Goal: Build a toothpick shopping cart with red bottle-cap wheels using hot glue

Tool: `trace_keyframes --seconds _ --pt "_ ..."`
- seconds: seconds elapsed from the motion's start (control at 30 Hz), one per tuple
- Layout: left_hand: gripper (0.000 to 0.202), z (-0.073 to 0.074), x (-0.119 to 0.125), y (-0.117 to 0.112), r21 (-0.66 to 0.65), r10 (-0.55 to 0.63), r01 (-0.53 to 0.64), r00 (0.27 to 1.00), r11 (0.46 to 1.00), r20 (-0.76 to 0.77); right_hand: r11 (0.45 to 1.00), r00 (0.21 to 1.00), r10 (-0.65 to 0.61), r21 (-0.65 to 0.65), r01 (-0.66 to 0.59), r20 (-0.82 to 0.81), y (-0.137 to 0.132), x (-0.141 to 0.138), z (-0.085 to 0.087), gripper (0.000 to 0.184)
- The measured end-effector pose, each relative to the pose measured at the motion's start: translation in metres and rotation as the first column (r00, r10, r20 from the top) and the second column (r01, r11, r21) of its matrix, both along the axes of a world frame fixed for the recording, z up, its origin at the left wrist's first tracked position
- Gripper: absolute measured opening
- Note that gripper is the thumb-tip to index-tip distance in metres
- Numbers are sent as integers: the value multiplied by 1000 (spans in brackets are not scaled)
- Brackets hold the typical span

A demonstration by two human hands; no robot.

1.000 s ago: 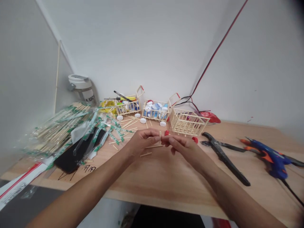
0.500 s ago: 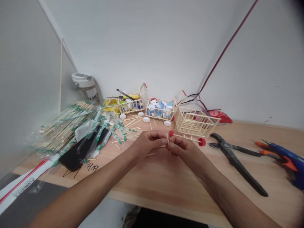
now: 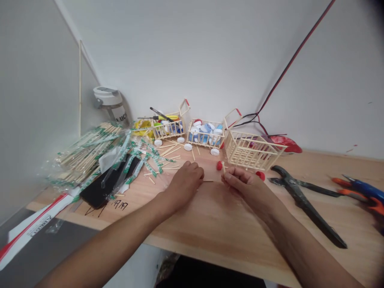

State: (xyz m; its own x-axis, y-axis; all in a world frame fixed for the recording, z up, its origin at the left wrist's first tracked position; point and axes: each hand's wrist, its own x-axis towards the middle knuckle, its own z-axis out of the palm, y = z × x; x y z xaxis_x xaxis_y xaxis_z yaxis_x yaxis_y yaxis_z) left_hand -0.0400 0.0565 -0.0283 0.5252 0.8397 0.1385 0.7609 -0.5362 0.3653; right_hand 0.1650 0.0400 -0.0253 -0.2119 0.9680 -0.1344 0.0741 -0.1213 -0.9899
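Note:
My right hand pinches a short wooden stick, held nearly upright between thumb and fingertips. On the tabletop, my left hand has its fingers curled down at one end of another wooden stick; its thumb is mostly hidden. Behind my right hand are two red caps, one to the left and one to the right, with whatever lies between them largely covered. Just beyond stands a small cart basket made of sticks, with nothing seen inside it.
Two wheeled stick carts, one and another, hold bottle caps. At left lie bagged sticks, wrappers and a black phone, with a lidded cup behind. Black-handled pliers and blue-orange pliers lie at right.
My hands have parted. The left has let go of the stick both were fingering and moved down left to a stick on the table; the right keeps its stick, slightly further right.

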Motion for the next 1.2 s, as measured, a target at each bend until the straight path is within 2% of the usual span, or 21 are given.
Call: trace_keyframes --seconds 0.1,0.2,0.27,0.37,0.43,0.5,0.6,0.67,0.73,0.97,1.07,1.2 --pt "16 0 -1 1 45 16 -13 998 999 -66 1000 1000 -29 0 29 -3 0 -1 1 38" --pt "18 2 -4 1 60 57 -54 997 997 -56 997 997 -69 37 68 29 -1 -2 4 37" --pt "18 6 -5 1 11 99 -99 995 995 7 992 993 -103 80 99 49 -2 -3 6 35" --pt "14 14 -6 0 -71 146 -135 973 988 180 983 990 -132 138 125 49 -3 -4 9 34" --pt "12 20 -7 -1 -92 154 -131 928 987 338 980 989 -140 154 129 56 -3 -4 10 33" --pt "11 23 -7 -1 -140 173 -119 851 983 495 978 987 -144 158 133 66 -3 -4 11 33" --pt "12 22 -8 1 -297 232 -39 723 954 650 981 989 -140 146 130 58 -4 -5 12 34" --pt "14 21 -8 1 -386 273 29 658 922 701 986 992 -123 118 119 31 -4 -5 10 35" --pt "15 19 -7 1 -420 301 63 603 905 738 992 995 -97 79 98 -18 -5 -5 8 35" --pt "12 23 -2 -2 -355 263 82 522 931 811 996 977 21 -77 -38 -213 -5 -5 1 35" --pt "13 23 -1 -2 -434 340 108 465 895 817 989 972 19 -136 -52 -236 -7 -6 4 37" --pt "23 20 -1 -2 -594 473 218 424 774 772 987 973 17 -153 -53 -229 -8 -7 6 39"
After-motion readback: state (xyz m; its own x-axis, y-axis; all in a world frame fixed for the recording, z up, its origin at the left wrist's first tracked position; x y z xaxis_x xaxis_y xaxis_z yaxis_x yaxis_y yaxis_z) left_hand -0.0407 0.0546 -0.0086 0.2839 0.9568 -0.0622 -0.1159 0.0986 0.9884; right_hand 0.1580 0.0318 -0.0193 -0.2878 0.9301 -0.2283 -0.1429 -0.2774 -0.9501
